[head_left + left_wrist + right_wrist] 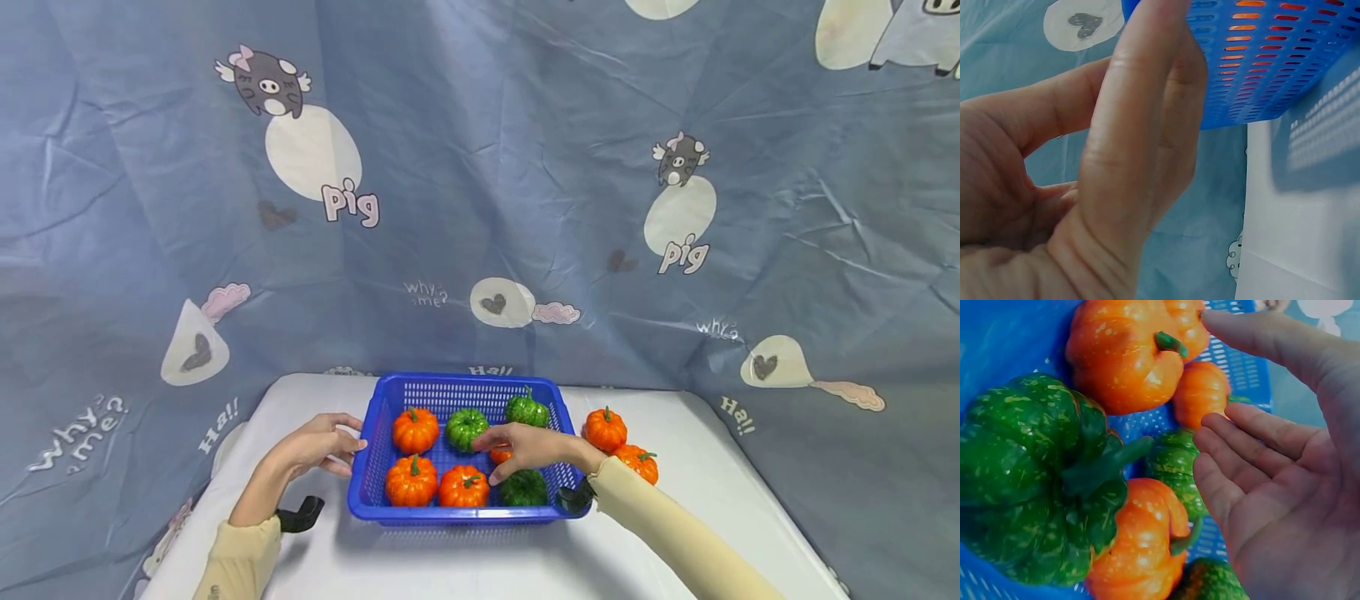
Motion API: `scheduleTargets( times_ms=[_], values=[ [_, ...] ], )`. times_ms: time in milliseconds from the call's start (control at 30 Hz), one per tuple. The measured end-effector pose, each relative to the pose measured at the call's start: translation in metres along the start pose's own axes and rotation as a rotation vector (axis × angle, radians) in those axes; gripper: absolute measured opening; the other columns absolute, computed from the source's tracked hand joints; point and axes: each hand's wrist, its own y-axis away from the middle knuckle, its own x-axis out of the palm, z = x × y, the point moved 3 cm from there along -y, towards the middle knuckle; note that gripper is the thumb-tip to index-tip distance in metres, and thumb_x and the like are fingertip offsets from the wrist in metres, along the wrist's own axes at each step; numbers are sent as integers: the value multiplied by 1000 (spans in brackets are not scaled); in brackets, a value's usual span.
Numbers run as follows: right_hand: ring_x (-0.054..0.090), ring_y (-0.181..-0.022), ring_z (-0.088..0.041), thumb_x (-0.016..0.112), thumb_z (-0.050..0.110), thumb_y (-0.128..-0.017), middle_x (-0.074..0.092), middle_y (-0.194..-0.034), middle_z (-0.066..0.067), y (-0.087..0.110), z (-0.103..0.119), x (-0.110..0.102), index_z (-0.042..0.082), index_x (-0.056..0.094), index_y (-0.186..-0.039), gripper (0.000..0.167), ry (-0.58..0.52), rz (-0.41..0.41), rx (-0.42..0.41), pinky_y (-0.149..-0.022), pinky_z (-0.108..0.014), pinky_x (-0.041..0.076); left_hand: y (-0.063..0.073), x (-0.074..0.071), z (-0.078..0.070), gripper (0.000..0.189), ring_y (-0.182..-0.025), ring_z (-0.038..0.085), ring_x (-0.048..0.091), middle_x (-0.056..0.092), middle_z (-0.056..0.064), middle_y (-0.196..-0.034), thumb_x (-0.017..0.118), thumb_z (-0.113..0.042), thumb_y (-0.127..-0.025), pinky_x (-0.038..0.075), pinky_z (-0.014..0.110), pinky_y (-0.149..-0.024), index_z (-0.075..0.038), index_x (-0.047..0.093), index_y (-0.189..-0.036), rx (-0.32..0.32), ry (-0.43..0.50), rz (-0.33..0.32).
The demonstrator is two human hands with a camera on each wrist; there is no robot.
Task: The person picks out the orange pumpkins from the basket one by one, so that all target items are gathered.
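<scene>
A blue plastic basket (480, 515) with slotted walls stands on the white table, holding several small orange and green pumpkins. My left hand (318, 446) is at its left rim, a fingertip touching the edge, the fingers loosely bent. Over the basket's right half hovers my right hand (528, 446), its fingers spread and nothing in its grasp. Beneath it an orange pumpkin (501, 455) is partly hidden. Close by lie a green pumpkin (467, 431), a dark green pumpkin (523, 490) and an orange pumpkin (463, 487). The right wrist view shows the palm beside an orange pumpkin (1200, 394).
Two orange pumpkins, one upright (605, 430) and one tilted pumpkin (639, 465), lie on the table right of the basket, by my right forearm. A grey-blue cloth (480, 208) with pig prints hangs behind the white table (420, 567).
</scene>
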Motion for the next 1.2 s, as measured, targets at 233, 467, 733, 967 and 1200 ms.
scheduleTargets(
  times_ms=[233, 467, 733, 967, 1200],
  values=[
    [45, -135, -28, 74, 10, -84, 49, -143, -15, -16, 1, 9, 6, 49, -137, 60, -16, 106, 38, -114, -39, 37, 1, 0, 1, 49, -77, 23, 66, 67, 15, -92, 62, -11, -89, 61, 38, -67, 7, 44, -130, 15, -1, 11],
    [49, -130, -17, 76, 9, -81, 54, -139, -1, -30, 2, 16, 10, 50, -137, 61, 72, 183, 79, -110, -30, 41, 1, 0, 3, 49, -76, 22, 67, 67, 14, -91, 63, -12, -89, 61, 38, -66, 6, 44, -130, 17, -3, 3],
    [45, -133, -15, 77, 8, -80, 49, -142, 3, -38, 3, 22, 13, 44, -141, 70, 89, 242, 114, -112, -32, 38, 1, 0, 0, 48, -75, 22, 67, 67, 14, -88, 63, -11, -88, 61, 37, -65, 7, 45, -129, 25, 2, 5],
    [48, -126, -13, 81, 15, -77, 49, -137, 4, -39, 1, 25, 14, 43, -141, 75, 106, 239, 131, -108, -28, 41, 2, 1, -1, 47, -75, 22, 66, 67, 14, -87, 63, -11, -88, 61, 37, -66, 7, 46, -128, 24, 3, -3],
    [54, -112, -6, 82, 23, -76, 57, -125, 9, -29, 5, 12, 17, 46, -139, 73, 98, 124, 126, -97, -23, 48, 3, 0, -1, 48, -76, 22, 67, 68, 14, -88, 63, -11, -88, 61, 38, -67, 7, 45, -128, 24, 11, 10]
  ],
)
